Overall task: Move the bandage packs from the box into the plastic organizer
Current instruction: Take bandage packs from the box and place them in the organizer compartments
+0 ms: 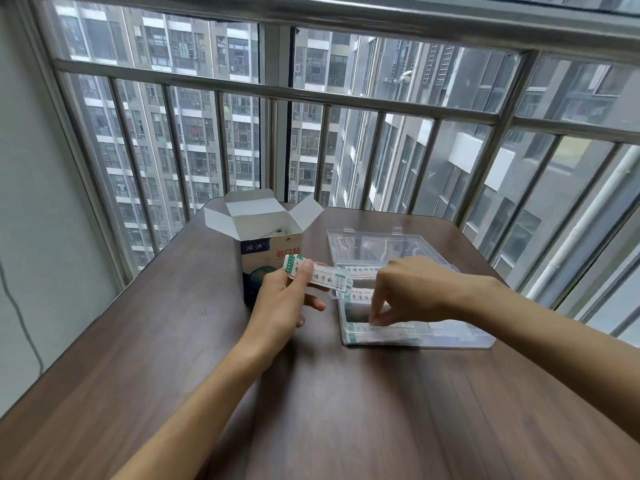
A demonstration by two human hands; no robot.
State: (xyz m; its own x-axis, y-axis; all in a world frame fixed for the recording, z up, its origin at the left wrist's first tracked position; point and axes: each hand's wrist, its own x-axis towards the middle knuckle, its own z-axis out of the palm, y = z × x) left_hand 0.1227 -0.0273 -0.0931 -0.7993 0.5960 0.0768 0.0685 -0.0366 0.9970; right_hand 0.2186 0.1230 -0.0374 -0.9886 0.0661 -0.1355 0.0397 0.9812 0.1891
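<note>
We take the box [266, 244] as our landmark; it stands upright on the dark wood-grain table [138, 341], toward the far edge, with its top flaps folded open. White contents show inside it through the open top, too small for us to identify.

Just in front of the box, and overlapping its lower front face from our view, we see the left hand [284, 299]. Its thumb and fingers pinch a small stack of bandage packs [318, 278], white strips with green ends and printed characters. The stack is held off the table and extends to the right of the box, its far end reaching over the near-left corner of the plastic organizer [485, 337].

The plastic organizer, clear, sits on the table to the right of the box, with its transparent lid [374, 244] hinged open and lying flat behind it. We note several bandage packs already lying inside it, some at the far side and one along the near wall.

Further right of the box, the right hand [415, 292] reaches down into the organizer, fingers curled downward, tips pressed together on a pack [384, 330] at the near wall. We cannot tell whether the pack is being pinched or only pressed.

Behind the box, a barred window [311, 98] looks onto apartment blocks.
</note>
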